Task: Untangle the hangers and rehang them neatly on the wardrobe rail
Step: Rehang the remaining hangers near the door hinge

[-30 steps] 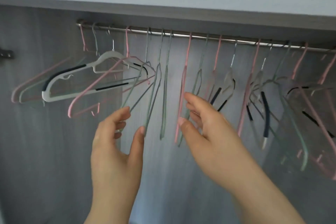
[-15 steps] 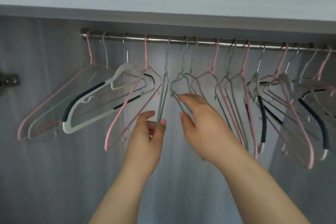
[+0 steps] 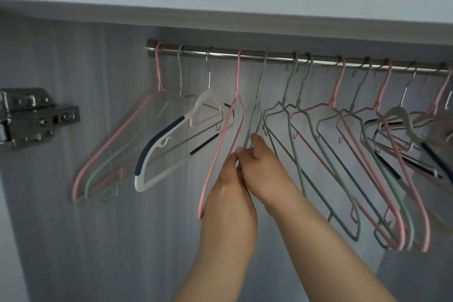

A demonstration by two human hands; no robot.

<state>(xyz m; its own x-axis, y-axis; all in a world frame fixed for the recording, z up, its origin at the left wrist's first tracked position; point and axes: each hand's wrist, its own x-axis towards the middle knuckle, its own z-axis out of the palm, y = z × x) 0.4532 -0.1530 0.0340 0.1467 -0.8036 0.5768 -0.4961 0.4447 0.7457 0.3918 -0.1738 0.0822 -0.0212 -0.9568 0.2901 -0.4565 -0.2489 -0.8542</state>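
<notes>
Green hanger (image 3: 255,115) hangs edge-on, left third of rail (image 3: 269,57), hook on. Both hands now converged on its lower wire: left hand (image 3: 228,179) pinching, right hand (image 3: 261,164) curled round it. Second ago, well apart. Likely squaring it; other hangers (image 3: 382,154) toward rail's right end still overlap.

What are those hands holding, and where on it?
The left hand and right hand both pinch one green hanger low on its frame, far below its hook.

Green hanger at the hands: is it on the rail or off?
On the rail: the green hanger has its hook over the rail; the left hand and right hand grip its lower frame.
</notes>
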